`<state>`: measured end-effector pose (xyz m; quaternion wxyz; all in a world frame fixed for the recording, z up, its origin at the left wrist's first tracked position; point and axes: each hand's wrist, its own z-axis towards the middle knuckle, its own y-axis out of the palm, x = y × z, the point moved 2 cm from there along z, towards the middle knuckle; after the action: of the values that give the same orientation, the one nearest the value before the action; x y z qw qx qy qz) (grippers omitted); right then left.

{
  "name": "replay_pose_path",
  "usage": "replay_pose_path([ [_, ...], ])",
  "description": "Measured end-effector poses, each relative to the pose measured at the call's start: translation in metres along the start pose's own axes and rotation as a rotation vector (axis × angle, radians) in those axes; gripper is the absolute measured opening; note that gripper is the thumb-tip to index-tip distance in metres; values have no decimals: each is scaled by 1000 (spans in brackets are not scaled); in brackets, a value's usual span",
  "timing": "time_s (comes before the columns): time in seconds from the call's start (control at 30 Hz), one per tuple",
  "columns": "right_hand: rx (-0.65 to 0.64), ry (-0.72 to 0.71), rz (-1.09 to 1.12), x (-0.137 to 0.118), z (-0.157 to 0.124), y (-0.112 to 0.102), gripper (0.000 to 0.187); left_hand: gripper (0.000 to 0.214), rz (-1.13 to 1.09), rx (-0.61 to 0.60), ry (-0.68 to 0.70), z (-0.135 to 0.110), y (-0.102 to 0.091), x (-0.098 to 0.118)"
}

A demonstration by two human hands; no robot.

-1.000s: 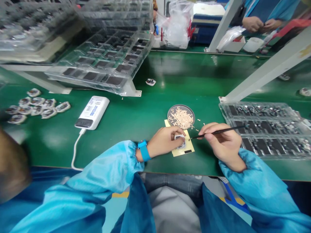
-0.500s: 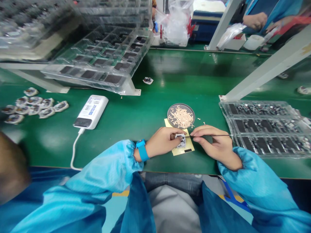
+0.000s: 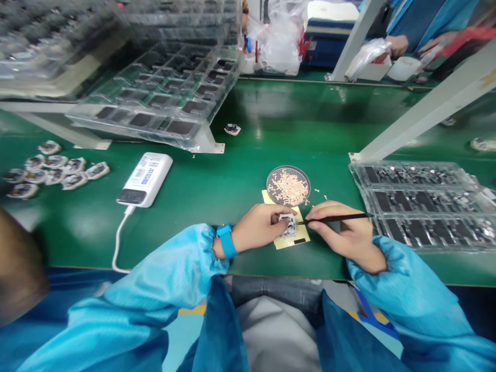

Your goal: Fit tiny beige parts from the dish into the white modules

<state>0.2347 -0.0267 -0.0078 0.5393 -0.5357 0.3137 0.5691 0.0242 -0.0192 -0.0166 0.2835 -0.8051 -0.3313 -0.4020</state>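
My left hand (image 3: 260,225) pinches a small white square part (image 3: 288,224) against a yellow card (image 3: 300,239) on the green bench. My right hand (image 3: 341,231) grips thin black tweezers (image 3: 336,218), their tip touching the part's right edge. Just behind the card sits a round grey dish (image 3: 288,185) filled with tiny pale pieces; a few of these lie loose beside it. A blue band wraps my left wrist.
Clear plastic trays (image 3: 422,202) with dark parts lie at the right. A tilted tray rack (image 3: 163,98) stands at the back left. A white power bank (image 3: 146,179) with cable and several small parts (image 3: 54,169) lie at the left. Another person's hands (image 3: 399,44) work at the far right.
The tweezers came down from a raised slant to lie nearly level, with the tip brought in against the small part. My left hand has stayed on the part.
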Motion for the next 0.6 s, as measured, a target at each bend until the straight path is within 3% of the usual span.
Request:
replay_pose_path([
  [0.3,-56,48,19,4,-1,2,18,36,-29,-20,24,-1,-1,1],
  [0.5,-192,262,196,11,-3,-4,2,33,-30,-55,39,1,-2,-3],
  [0.6,-226,336,256,14,-9,-9,4,32,9,-72,34,3,-3,-5],
])
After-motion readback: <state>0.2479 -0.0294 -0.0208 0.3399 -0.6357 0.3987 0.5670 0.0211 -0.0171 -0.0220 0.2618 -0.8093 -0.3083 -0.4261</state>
